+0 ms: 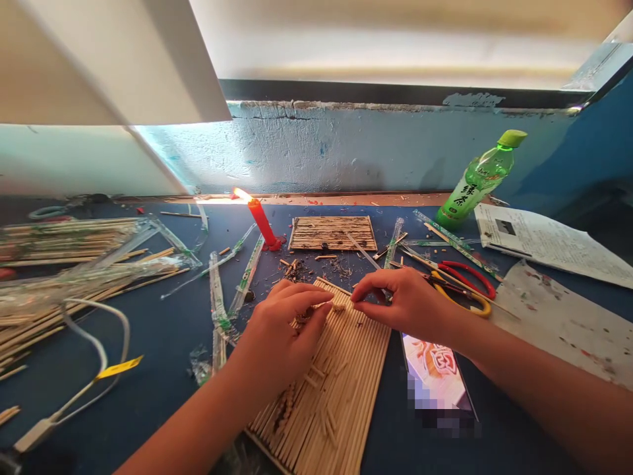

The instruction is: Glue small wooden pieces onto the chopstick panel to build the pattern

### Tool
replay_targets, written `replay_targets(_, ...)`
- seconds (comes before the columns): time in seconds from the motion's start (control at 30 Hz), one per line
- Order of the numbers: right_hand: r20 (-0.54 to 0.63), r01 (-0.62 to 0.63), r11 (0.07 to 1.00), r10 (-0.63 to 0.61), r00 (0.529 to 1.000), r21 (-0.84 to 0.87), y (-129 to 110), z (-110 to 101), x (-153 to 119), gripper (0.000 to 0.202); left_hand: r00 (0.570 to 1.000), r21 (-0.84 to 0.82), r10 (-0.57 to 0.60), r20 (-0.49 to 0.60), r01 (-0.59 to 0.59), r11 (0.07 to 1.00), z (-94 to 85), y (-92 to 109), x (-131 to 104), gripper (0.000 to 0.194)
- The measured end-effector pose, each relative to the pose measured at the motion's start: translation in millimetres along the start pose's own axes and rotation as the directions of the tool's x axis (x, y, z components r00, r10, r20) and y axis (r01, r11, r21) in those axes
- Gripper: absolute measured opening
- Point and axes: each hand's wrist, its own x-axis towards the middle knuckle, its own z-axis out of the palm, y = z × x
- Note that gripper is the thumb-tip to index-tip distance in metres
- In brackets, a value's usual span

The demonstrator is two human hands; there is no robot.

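Note:
A panel of pale wooden sticks [353, 382] laid side by side lies tilted on the dark blue table, beneath both hands. My left hand [284, 323] is closed in a pinch, thumb and forefinger at a small tan stick piece [339, 307] over the panel's upper part. Facing it from the right, my right hand [403, 300] brings thumb and forefinger together; whatever is between those tips is too small to make out. Several short stick pieces [329, 425] lie loose on the panel. A row of small joined pieces [284, 409] runs along its left side.
A lit red candle [262, 224] stands behind the hands, near a smaller stick panel [332, 233]. Scissors [465, 287], a lit phone [438, 373], a green tea bottle [477, 181] and papers [548, 244] are on the right. Bagged sticks [74, 244] and a white cable [126, 330] lie left.

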Motion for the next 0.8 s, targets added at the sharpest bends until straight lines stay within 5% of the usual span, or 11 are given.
replay_targets(0.8, -0.037, 0.094, 0.995, -0.095, 0.995, -0.037, 8, 15, 2, 0.012, 0.997, 0.023, 0.070, 0.041, -0.071, 0.997, 6.7, -9, -3, 0.021)
